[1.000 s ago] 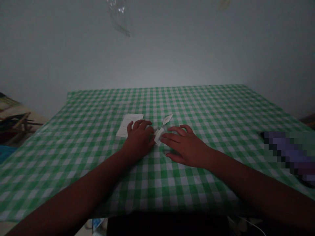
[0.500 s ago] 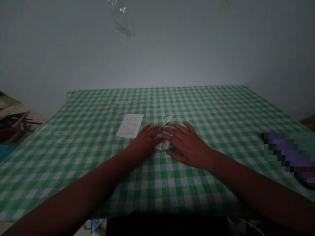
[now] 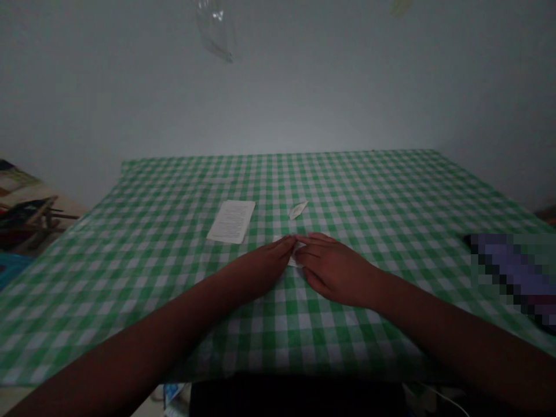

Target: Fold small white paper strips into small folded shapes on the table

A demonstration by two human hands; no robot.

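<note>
A pale wall [image 3: 347, 87] fills the upper half, with a clear bit of plastic [image 3: 215, 32] stuck high on it. Below it the table [image 3: 391, 191] lies under a green and white checked cloth. Both bare arms reach in from the near edge and meet near the middle.

The left hand [image 3: 264, 266] lies flat, palm down, its fingers [image 3: 286, 244] stretched out and close together. The right hand [image 3: 334, 269] lies the same way, fingers [image 3: 315, 238] straight, their tips touching the left ones. Neither hand grips anything; both press down on a small white paper [image 3: 294, 262], mostly hidden beneath the fingertips.

At the right edge lies a pixelated dark patch [image 3: 512, 272]. A printed sheet [image 3: 231, 220] lies flat just beyond the left hand. A tiny white scrap [image 3: 298, 209] lies near it, just beyond the fingertips.
</note>
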